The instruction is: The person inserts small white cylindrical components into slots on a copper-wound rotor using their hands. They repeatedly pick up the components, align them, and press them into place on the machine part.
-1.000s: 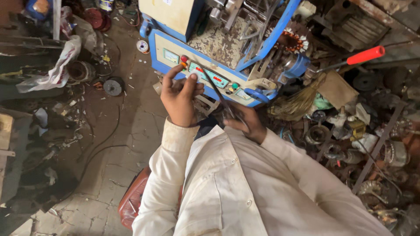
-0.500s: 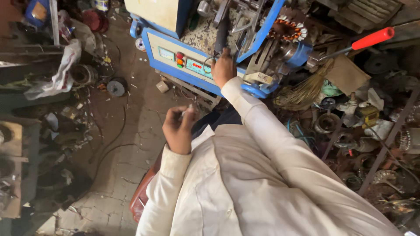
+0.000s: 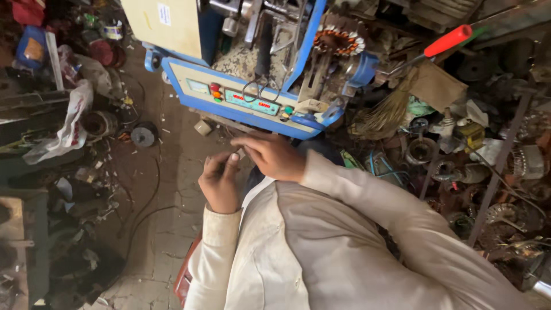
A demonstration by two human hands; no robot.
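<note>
The left hand (image 3: 219, 182) is curling narrow, its fingertips pinching a small pale piece (image 3: 239, 154). Just right of it, the right hand (image 3: 274, 156) is closing on the same piece from above. Both are hovering just below the front edge of the blue machine's control panel (image 3: 241, 99), where scissors (image 3: 259, 89) are lying.

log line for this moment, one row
left hand: pinching small pale piece | right hand: touching same piece | ahead: blue machine

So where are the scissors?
In the head view, the scissors hang on the blue machine's control panel, just above its red displays, upper middle of the picture, above both hands.
</note>
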